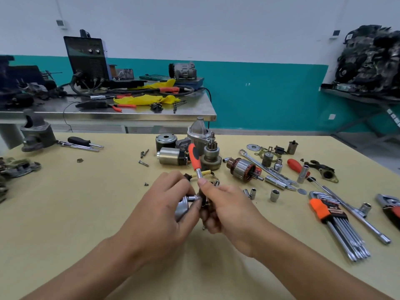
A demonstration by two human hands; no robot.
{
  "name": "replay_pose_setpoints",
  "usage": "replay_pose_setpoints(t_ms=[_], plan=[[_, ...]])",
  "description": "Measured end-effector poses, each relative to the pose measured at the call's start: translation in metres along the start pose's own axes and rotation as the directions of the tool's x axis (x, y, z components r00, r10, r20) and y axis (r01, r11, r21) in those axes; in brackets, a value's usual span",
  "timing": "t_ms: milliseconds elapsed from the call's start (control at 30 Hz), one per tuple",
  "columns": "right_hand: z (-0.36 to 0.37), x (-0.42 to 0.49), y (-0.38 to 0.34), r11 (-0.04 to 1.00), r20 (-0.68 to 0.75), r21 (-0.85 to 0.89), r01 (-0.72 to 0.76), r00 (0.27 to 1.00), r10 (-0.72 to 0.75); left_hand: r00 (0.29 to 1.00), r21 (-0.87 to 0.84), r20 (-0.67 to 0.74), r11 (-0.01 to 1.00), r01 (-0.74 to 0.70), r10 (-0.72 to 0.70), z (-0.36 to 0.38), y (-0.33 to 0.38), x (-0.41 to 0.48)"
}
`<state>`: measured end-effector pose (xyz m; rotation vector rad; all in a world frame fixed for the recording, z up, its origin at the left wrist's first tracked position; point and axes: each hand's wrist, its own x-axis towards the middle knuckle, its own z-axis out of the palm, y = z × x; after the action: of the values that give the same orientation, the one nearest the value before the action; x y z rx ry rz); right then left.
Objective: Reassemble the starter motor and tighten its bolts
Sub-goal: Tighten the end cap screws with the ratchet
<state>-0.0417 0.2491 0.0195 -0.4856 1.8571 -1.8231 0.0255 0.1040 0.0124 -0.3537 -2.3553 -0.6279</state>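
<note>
- Right hand (227, 204): fingers curled tight round a small dark starter-motor part (203, 203), thumb tip pressed against the chrome shaft of an orange-and-black-handled ratchet wrench (194, 156), handle tilted up and away.
- Left hand (164, 202): fingertips pinching a short chrome socket (193, 198) lying sideways against the dark part, with a shiny silver metal cover (181, 207) tucked under the curled fingers.
- Both hands close together over the pale yellow tabletop (86, 202), front and centre; resting on it or not, impossible to tell.
- Just behind the hands: a yellow-sleeved wire (207, 172).
- Further back, standing together: silver cylindrical solenoid (171, 156), black round motor casing (166, 141), grey cast nose housing (200, 132), toothed pinion drive (211, 151).
- Off to the right, spread across the table: copper-wound armature (244, 169), long chrome spanner (266, 167), loose chrome sockets (275, 195), set of hex keys in an orange holder (331, 215).
</note>
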Motion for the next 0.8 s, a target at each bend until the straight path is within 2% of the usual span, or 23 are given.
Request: replay_pose_setpoints(t_ms=[33, 67, 100, 133, 167, 200, 233, 267, 300, 333, 367, 400, 433, 467, 533, 567, 600, 633, 667, 700, 733, 767, 800], plan=[[-0.001, -0.001, 0.002, 1.0, 0.01, 0.003, 0.016, 1.0, -0.016, 1.0, -0.029, 0.024, 1.0, 0.001, 0.0, 0.001, 0.0, 0.001], [-0.003, -0.001, 0.004, 0.996, 0.018, -0.031, 0.087, 0.996, -0.087, 0.992, -0.164, 0.056, 0.979, 0.117, -0.109, 0.001, 0.003, 0.002], [-0.005, -0.002, 0.006, 0.975, 0.023, -0.106, 0.194, 0.981, -0.192, 0.942, -0.395, 0.142, 0.856, 0.334, -0.303, -0.001, 0.009, 0.006], [-0.009, -0.002, 0.008, 0.92, 0.032, -0.222, 0.323, 0.946, -0.324, 0.815, -0.59, 0.316, 0.573, 0.569, -0.485, -0.002, 0.014, 0.009], [-0.012, -0.002, 0.01, 0.82, 0.069, -0.357, 0.448, 0.888, -0.455, 0.628, -0.63, 0.537, 0.227, 0.742, -0.563, -0.001, 0.013, 0.009], [-0.015, -0.002, 0.011, 0.696, 0.135, -0.475, 0.538, 0.827, -0.546, 0.462, -0.582, 0.704, -0.065, 0.81, -0.54, -0.001, 0.013, 0.009], [-0.017, -0.001, 0.012, 0.596, 0.195, -0.552, 0.584, 0.785, -0.588, 0.372, -0.534, 0.783, -0.231, 0.813, -0.499, -0.003, 0.013, 0.009], [-0.017, 0.0, 0.013, 0.552, 0.215, -0.588, 0.591, 0.772, -0.598, 0.336, -0.515, 0.807, -0.298, 0.804, -0.486, -0.006, 0.015, 0.009], [-0.015, 0.001, 0.014, 0.583, 0.186, -0.584, 0.565, 0.792, -0.582, 0.366, -0.535, 0.764, -0.204, 0.82, -0.531, -0.006, 0.014, 0.009], [-0.012, 0.003, 0.012, 0.681, 0.119, -0.53, 0.505, 0.839, -0.53, 0.471, -0.553, 0.638, 0.064, 0.831, -0.609, -0.003, 0.011, 0.006], [-0.009, 0.004, 0.01, 0.802, 0.044, -0.431, 0.415, 0.897, -0.44, 0.659, -0.477, 0.423, 0.465, 0.745, -0.622, 0.0, 0.009, 0.003], [-0.004, 0.005, 0.008, 0.9, -0.014, -0.316, 0.3, 0.947, -0.321, 0.854, -0.269, 0.199, 0.811, 0.52, -0.481, 0.003, 0.006, 0.0], [-0.001, 0.005, 0.007, 0.961, -0.044, -0.207, 0.181, 0.98, -0.194, 0.968, -0.043, 0.063, 0.968, 0.245, -0.243, 0.004, 0.003, -0.002], [0.001, 0.005, 0.006, 0.989, -0.047, -0.115, 0.09, 0.994, -0.096, 0.999, 0.077, 0.014, 0.996, 0.043, -0.044, 0.003, -0.001, -0.002], [0.001, 0.004, 0.004, 1.0, -0.029, 0.002, 0.026, 0.999, -0.026, 0.995, 0.071, 0.02, 0.993, -0.096, 0.095, 0.002, -0.01, -0.001], [0.0, 0.003, 0.004, 0.999, -0.02, 0.006, 0.049, 0.999, -0.049, 1.0, -0.039, 0.019, 0.999, -0.023, 0.024, 0.003, -0.008, 0.0], [-0.002, 0.002, 0.005, 0.993, -0.016, -0.039, 0.116, 0.993, -0.116, 0.988, -0.243, 0.052, 0.957, 0.156, -0.148, 0.004, -0.004, 0.003], [-0.004, 0.0, 0.007, 0.968, -0.009, -0.13, 0.215, 0.976, -0.218, 0.918, -0.483, 0.176, 0.782, 0.394, -0.355, 0.004, 0.001, 0.006], [-0.006, -0.001, 0.008, 0.911, 0.001, -0.253, 0.326, 0.942, -0.337, 0.778, -0.631, 0.395, 0.47, 0.616, -0.489, 0.005, 0.002, 0.008], [-0.008, -0.003, 0.009, 0.822, 0.031, -0.38, 0.424, 0.894, -0.446, 0.599, -0.637, 0.62, 0.121, 0.761, -0.507, 0.005, 0.003, 0.008], [-0.01, -0.005, 0.01, 0.729, 0.082, -0.476, 0.491, 0.851, -0.52, 0.486, -0.599, 0.74, -0.126, 0.791, -0.465, 0.006, 0.002, 0.006], [-0.01, -0.005, 0.011, 0.664, 0.127, -0.532, 0.526, 0.824, -0.552, 0.429, -0.565, 0.79, -0.251, 0.786, -0.438, 0.003, 0.003, 0.006], [-0.009, -0.005, 0.011, 0.648, 0.141, -0.546, 0.531, 0.82, -0.554, 0.424, -0.557, 0.794, -0.243, 0.794, -0.435, 0.001, 0.002, 0.005]])
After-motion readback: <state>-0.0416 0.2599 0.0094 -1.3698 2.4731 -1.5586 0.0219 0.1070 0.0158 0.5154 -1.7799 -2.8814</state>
